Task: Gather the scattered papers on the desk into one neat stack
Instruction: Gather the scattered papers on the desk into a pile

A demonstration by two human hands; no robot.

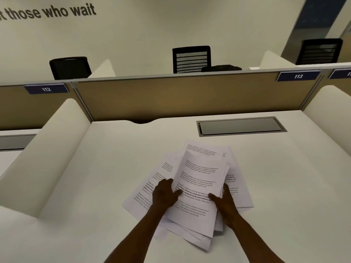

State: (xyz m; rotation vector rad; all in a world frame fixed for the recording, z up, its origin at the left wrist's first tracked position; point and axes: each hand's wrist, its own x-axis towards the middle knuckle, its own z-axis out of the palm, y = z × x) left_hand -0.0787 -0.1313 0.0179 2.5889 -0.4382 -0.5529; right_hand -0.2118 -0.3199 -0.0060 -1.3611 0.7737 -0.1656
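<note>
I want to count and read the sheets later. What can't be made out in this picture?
- Head view: sheet count in the papers; overlaps hide edges.
- Body text: too small, blurred.
- Sheets under the left hand and right hand: covered.
- Wall lettering: cut off by the frame.

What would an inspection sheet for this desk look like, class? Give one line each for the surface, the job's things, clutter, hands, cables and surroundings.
Surface: white desk, with a closed grey hatch set in near the back.
Job's things: printed papers, fanned and overlapping, edges not yet aligned; some sheets lie flat on the desk under the held bundle.
Clutter: nothing seen.
Hands: left hand and right hand grip the bundle from either side.
Cables: nothing seen.
Surroundings: tan partition with number plates 112 and 113; black office chairs beyond; wall lettering.
</note>
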